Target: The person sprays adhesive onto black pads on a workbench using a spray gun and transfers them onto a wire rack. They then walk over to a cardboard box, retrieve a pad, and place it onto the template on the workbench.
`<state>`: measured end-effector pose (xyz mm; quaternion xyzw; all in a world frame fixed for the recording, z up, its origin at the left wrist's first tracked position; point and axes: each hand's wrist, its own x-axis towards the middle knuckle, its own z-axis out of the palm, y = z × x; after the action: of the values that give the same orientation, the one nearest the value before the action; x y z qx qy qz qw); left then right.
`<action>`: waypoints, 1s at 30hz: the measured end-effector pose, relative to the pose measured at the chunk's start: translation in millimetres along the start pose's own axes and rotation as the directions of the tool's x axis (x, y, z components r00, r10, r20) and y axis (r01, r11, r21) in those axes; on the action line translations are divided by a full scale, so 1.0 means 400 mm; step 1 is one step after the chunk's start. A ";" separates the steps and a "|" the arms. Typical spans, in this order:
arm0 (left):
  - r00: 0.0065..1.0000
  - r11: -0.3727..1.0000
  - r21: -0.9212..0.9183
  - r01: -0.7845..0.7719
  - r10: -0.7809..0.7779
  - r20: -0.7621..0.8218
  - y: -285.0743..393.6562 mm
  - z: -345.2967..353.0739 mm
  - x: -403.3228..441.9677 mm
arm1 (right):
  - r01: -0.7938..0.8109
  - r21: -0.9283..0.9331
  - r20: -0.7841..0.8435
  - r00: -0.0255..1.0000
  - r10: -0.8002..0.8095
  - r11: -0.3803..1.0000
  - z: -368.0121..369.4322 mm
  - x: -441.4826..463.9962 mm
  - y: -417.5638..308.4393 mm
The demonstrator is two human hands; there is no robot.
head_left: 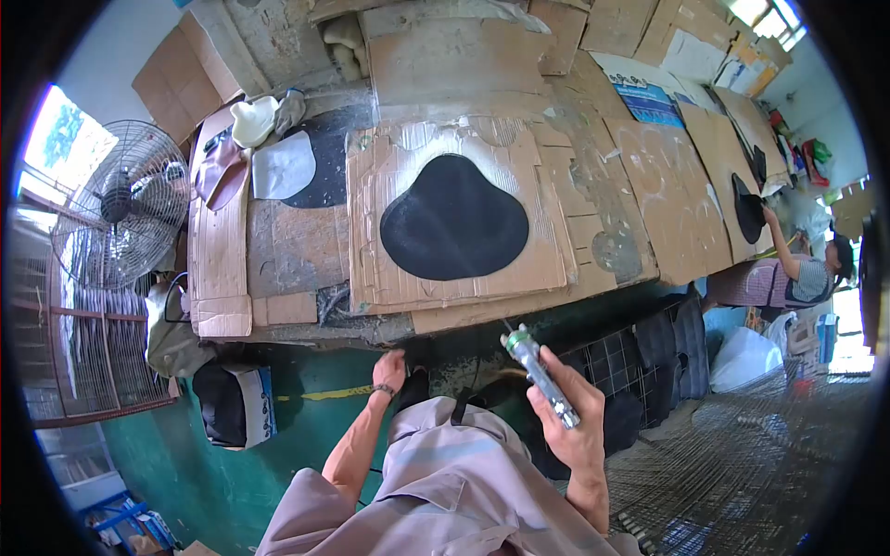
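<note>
Grip of your right hand [577, 417] encloses a silver, green-collared metal tool [535, 366]; a careless swing could scuff the black rounded-triangular sheet [454, 222] on brown cardboard [371, 264]. Your left hand's [390, 371] closure is unclear.

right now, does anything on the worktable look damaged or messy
Yes: the cardboard sheet under the black piece looks torn along its far edge, and whitish residue rings the piece's narrower end, unlike the brown near side.
</note>
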<state>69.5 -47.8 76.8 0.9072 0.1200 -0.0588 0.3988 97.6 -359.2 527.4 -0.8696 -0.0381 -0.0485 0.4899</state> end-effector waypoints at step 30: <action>0.914 0.899 0.182 -0.398 0.407 -0.012 0.369 -0.016 0.353 | -0.267 -0.199 -0.073 0.963 0.258 0.943 -0.115 -0.129 -0.042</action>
<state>244.7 -115.4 157.0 0.9453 -0.0656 0.0371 0.3175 42.5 -390.9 559.1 -0.9118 0.0945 -0.0062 0.3996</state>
